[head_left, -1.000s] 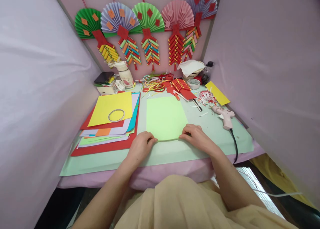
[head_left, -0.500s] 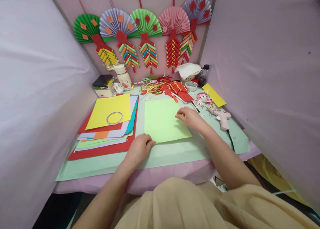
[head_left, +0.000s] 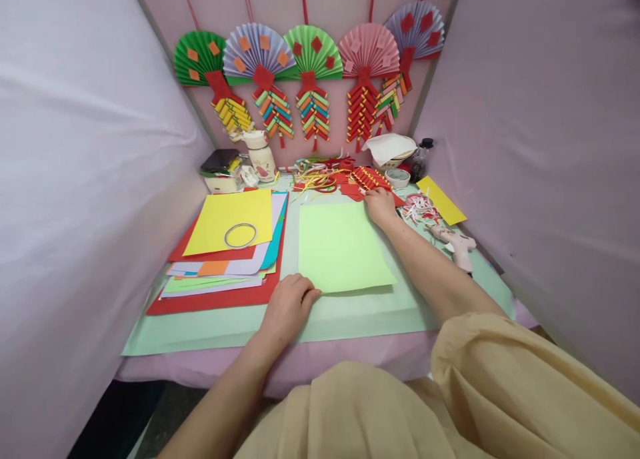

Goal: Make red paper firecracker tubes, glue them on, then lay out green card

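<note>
A sheet of light green paper [head_left: 343,249] lies on the table in front of me, its near edge lifted slightly. My left hand [head_left: 293,305] is at the sheet's near left corner, thumb and fingers closed together on it. Beyond the far right corner, my right hand [head_left: 381,207] reaches to the red paper pieces [head_left: 352,191] below a string of red paper firecrackers [head_left: 371,177]. Its fingers are curled in; whatever they grip there is too small or hidden to make out.
Left is a stack of coloured paper with a yellow sheet [head_left: 220,219] and a tape ring [head_left: 241,236] on top. Right lie paper shreds [head_left: 419,207], a glue gun [head_left: 457,243] and yellow card [head_left: 443,201]. Behind stand a bottle [head_left: 261,159] and hanging paper fans [head_left: 313,52].
My right hand has left the right edge of the green sheet and moved forward to the red pieces. My left hand stays at the near left corner. The whole view has shifted slightly.
</note>
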`<action>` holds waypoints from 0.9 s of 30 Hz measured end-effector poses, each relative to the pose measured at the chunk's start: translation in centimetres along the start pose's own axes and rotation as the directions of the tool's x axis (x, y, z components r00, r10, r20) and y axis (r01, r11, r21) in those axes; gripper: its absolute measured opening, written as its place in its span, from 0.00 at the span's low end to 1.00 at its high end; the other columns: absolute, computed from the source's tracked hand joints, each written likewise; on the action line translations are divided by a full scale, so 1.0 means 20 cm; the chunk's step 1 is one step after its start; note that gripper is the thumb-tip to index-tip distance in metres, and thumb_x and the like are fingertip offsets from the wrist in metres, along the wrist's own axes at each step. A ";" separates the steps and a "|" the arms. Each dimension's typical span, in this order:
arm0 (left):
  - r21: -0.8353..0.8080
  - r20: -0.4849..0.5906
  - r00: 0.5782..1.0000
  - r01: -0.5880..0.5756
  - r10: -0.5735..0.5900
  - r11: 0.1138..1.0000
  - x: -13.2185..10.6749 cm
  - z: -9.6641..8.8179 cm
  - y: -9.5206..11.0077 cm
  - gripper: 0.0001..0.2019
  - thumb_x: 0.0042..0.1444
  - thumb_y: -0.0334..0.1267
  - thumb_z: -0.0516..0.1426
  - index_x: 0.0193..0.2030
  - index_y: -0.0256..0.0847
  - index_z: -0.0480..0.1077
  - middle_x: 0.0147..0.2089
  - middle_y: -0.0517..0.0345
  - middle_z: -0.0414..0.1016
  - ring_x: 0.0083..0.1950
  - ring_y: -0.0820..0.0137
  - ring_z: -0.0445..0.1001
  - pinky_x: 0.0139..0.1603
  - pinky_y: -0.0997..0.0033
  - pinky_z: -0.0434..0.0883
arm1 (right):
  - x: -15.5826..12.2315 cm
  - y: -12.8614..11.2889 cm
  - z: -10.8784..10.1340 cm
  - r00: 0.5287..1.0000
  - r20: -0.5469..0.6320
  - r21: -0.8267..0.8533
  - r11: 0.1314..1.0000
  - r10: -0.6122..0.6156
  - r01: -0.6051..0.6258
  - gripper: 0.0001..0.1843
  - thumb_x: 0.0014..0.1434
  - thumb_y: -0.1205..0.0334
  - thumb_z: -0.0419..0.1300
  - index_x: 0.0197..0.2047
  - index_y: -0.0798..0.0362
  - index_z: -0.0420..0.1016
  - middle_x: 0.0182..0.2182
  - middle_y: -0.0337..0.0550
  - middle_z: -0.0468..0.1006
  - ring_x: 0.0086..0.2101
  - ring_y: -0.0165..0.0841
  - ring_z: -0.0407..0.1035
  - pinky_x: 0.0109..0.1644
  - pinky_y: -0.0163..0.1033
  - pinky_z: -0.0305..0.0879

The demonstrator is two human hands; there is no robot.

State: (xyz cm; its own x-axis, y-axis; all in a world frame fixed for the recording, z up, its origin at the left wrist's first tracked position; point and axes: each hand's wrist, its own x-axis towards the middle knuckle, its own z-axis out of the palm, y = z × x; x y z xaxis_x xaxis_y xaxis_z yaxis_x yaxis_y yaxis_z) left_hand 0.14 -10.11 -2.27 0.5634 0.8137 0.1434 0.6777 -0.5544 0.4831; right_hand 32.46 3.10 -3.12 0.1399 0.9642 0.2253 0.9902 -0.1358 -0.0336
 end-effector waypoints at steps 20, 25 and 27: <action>0.054 -0.175 0.952 -0.244 0.249 0.968 -0.10 -0.01 -0.06 0.10 0.63 0.38 0.53 0.32 0.40 0.70 0.34 0.55 0.71 0.38 0.68 0.68 0.39 0.68 0.66 | -1.08 -0.15 -0.16 0.893 -0.231 0.625 0.644 -0.387 0.441 0.10 0.65 0.62 0.55 0.38 0.50 0.77 0.36 0.44 0.78 0.39 0.34 0.68 0.45 0.43 0.65; 0.095 -0.150 0.956 -0.239 0.251 0.966 -0.11 -0.01 -0.06 0.11 0.64 0.37 0.52 0.30 0.40 0.69 0.32 0.56 0.70 0.36 0.68 0.67 0.37 0.68 0.66 | -1.08 -0.16 -0.18 0.931 -0.188 0.657 0.665 -0.312 0.355 0.08 0.64 0.63 0.56 0.34 0.49 0.76 0.35 0.43 0.76 0.38 0.35 0.67 0.44 0.42 0.64; 0.092 -0.130 0.967 -0.211 0.221 0.973 -0.10 -0.01 -0.06 0.11 0.63 0.37 0.52 0.30 0.40 0.68 0.32 0.56 0.70 0.37 0.67 0.67 0.38 0.67 0.66 | -1.08 -0.16 -0.18 0.945 -0.160 0.660 0.681 -0.287 0.318 0.08 0.63 0.62 0.57 0.33 0.50 0.75 0.34 0.43 0.75 0.38 0.35 0.67 0.44 0.42 0.63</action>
State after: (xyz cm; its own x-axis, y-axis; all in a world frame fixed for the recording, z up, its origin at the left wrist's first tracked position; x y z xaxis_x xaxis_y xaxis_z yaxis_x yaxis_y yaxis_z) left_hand -1.94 -11.01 -3.00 0.6334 0.6863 0.3575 0.5841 -0.7270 0.3609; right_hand 26.35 -18.17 -4.34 -0.1513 0.9133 0.3781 0.7175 0.3646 -0.5935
